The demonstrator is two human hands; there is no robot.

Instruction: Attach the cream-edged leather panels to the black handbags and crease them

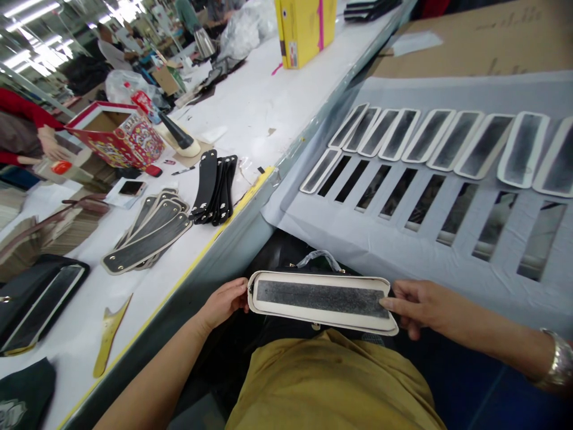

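I hold a long cream-edged strip with a dark grey middle (322,300) flat across my lap, over a black bag. My left hand (225,302) grips its left end with curled fingers. My right hand (418,306) pinches its right end, thumb on top. Ahead on the right lies a grey stencil sheet (403,239) with several slot cut-outs. A row of similar cream-edged strips (443,143) lies along its far side, and one more (320,171) sits in the near row's leftmost slot.
On the white table (250,107) to the left lie a fan of grey strips (147,239), a stack of black strips (215,186), a red patterned box (119,136), a phone (131,188) and a yellow box (304,27). Another person's sleeve (22,110) shows at far left.
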